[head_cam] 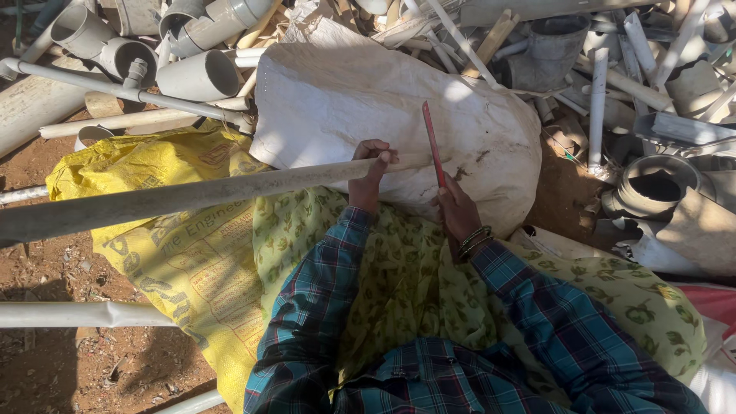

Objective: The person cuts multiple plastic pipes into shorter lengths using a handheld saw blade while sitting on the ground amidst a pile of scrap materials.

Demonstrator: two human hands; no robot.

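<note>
Long grey pipe lies crosswise, running left from the left hand, which grips its near end. Right hand clasps a red blade, pointing away, just beside that end.

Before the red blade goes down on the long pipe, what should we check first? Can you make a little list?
1. Left hand grips the long pipe near its end: ok.
2. Right hand holds the red blade by its lower end, tip pointing up: ok.
3. Blade apart from the left hand's fingers: ok, a gap shows between them.
4. Pipe end rests on the white sack: ok, it lies across it.
5. Pipe's far end held steady: cannot tell, it runs out of view at the left.
6. Blade sharp enough: cannot tell.
</note>
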